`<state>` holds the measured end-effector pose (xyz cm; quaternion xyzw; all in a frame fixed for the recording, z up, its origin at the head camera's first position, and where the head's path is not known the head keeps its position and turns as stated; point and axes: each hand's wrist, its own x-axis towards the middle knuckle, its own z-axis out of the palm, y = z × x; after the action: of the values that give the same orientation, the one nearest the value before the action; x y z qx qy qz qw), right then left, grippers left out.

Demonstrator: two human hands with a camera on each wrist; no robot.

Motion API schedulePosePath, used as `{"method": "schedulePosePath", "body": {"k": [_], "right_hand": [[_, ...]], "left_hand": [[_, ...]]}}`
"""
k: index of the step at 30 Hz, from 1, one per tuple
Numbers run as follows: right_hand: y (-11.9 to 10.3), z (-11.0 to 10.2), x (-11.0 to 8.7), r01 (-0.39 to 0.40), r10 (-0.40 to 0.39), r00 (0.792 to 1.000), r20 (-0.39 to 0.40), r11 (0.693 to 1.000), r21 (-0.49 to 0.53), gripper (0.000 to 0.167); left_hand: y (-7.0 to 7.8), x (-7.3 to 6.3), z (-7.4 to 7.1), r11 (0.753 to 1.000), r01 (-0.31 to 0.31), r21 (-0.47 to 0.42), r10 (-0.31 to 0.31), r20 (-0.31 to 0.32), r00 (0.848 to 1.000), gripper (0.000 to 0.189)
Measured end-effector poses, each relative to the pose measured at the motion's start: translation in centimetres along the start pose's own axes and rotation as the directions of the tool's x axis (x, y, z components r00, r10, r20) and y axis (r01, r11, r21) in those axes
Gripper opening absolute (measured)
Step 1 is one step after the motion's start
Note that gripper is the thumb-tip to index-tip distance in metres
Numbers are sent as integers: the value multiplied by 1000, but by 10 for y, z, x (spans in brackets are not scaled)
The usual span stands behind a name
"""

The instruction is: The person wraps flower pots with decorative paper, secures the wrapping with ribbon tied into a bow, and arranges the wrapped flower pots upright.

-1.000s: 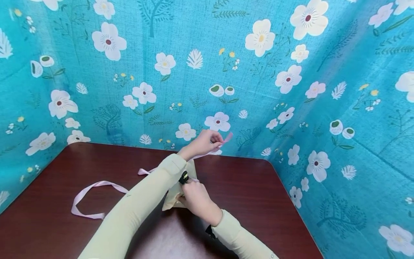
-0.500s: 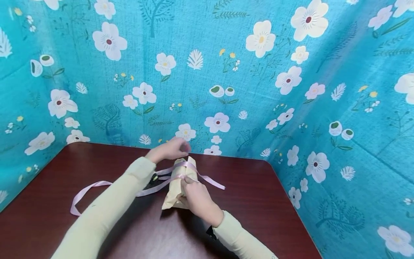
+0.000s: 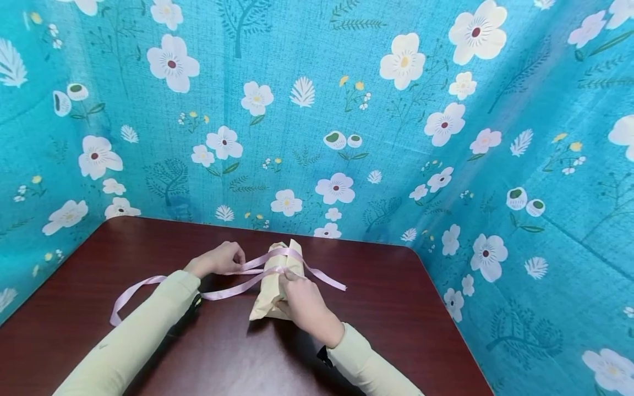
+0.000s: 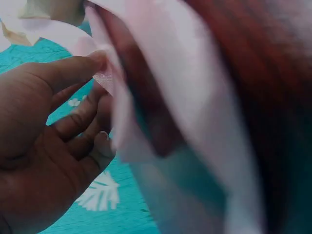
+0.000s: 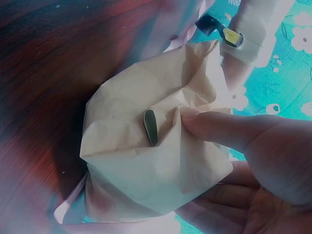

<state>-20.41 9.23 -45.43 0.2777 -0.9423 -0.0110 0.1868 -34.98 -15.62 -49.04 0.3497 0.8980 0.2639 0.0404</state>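
Observation:
A package wrapped in cream paper (image 3: 269, 290) lies on the table, with pink ribbon (image 3: 239, 289) crossing it in two bands. My right hand (image 3: 311, 311) grips its near right side. In the right wrist view the thumb presses the folded paper (image 5: 126, 178) while the fingers lie along the other side. A small dark-green edge (image 5: 152, 127) shows in a fold opening. Left of the package, my left hand (image 3: 218, 259) pinches ribbon between thumb and forefinger, plain in the left wrist view, where the ribbon (image 4: 180, 63) blurs close to the camera.
The dark red-brown table (image 3: 391, 319) ends at a blue flowered cloth (image 3: 297, 137) hung behind and to the right. A ribbon tail (image 3: 324, 278) lies right of the package. Another stretch of ribbon (image 3: 121, 302) curves over the table at left, partly behind the left sleeve.
My left hand has come from above and right of the package, over it, down to its left, now pinching ribbon there. A ribbon end now lies at right. The right hand stays put.

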Motion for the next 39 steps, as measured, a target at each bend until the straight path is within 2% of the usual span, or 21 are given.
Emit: {"method": "schedulePosePath", "body": {"k": [2,5,7,9,12,17,21,25,27,29,31,36,39], "right_hand": [[0,1,0,0,0,1000,3,1000,4,38],[0,2,-1,-1,1,1000,13,1000,7,37],[0,3,-1,-1,0,1000,12,1000,4,39],[1,4,-2,7,-7,1000,0,1000,-2,42],[3,6,-3,25,-25,999,-23,1000,-8,46],[6,7,-2,43,-44,998,-44,999,-13,54],[6,7,-2,50,-50,997,-63,999,-3,48],[4,6,-2,63,-63,994,-84,998,-6,44],[4,5,-2,66,-68,994,-91,998,-23,44],[5,5,-2,64,-67,994,-88,997,-43,46],[6,4,-2,58,-63,995,-79,997,-58,47],[6,1,-2,41,-43,998,-39,998,-40,44],[6,2,-1,31,-32,999,-19,999,-30,41]], "left_hand": [[3,4,-4,997,-83,-1,83,-71,994,16],[20,15,-16,986,-168,-22,163,-129,978,17],[38,22,-27,981,-187,-54,179,-137,974,15],[61,29,-39,977,-184,-109,173,-108,979,11],[95,40,-47,966,-213,-149,200,-96,975,12],[142,69,-44,940,-272,-207,249,-128,960,12],[162,87,-34,909,-297,-293,257,-168,952,13],[164,87,-25,874,-332,-354,292,-162,943,20],[158,83,-24,861,-356,-362,319,-159,934,22],[150,77,-25,857,-360,-368,323,-160,933,24],[139,70,-26,870,-359,-338,312,-185,932,25],[109,40,-20,943,-272,-193,221,-248,943,24],[98,20,-8,957,-250,-145,202,-283,938,20]]}}
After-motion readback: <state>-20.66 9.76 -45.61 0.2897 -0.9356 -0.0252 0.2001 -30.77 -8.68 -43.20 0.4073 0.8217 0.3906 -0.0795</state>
